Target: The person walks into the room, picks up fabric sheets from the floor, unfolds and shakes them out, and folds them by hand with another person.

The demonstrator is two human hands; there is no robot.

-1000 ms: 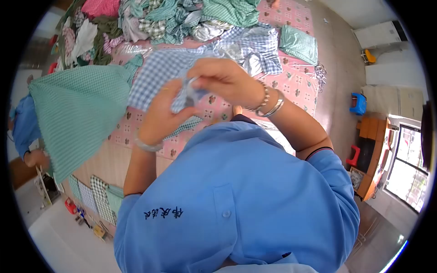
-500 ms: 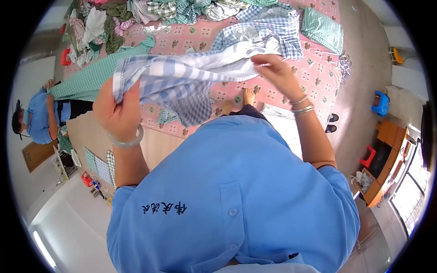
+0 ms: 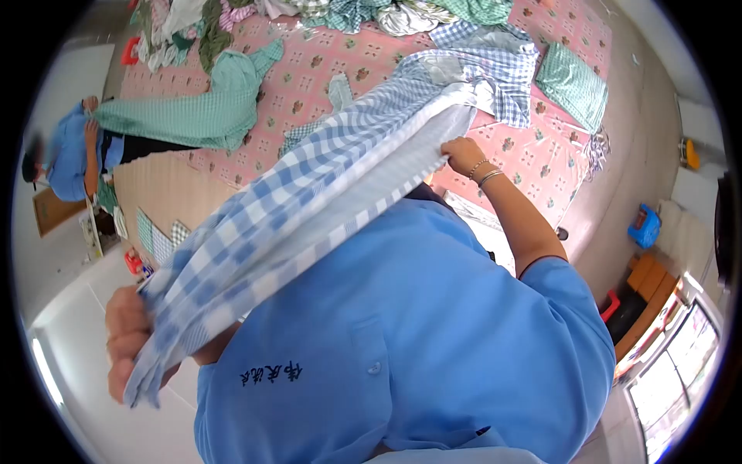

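A long blue-and-white checked cloth (image 3: 309, 182) is stretched slantwise across my front, its pale inner side showing along the lower part. My left hand (image 3: 127, 340) grips the near end at the lower left, fingers wrapped round the bunched fabric. Farther along the lower edge, my right hand (image 3: 462, 157) pinches the cloth between fingers and thumb. The far end lies crumpled on the pink patterned table cover (image 3: 309, 62). Just right of that end is a folded green checked cloth (image 3: 572, 87).
Heaped fabrics (image 3: 348, 11) line the back of the pink surface. At the left, a person in blue (image 3: 69, 166) holds a long green checked cloth (image 3: 185, 116). A blue stool (image 3: 644, 226) and wooden furniture (image 3: 653, 290) stand to the right.
My left hand has pulled its end of the checked cloth down and left, drawing it out long. My right hand has moved slightly lower. The other person's green cloth has shifted.
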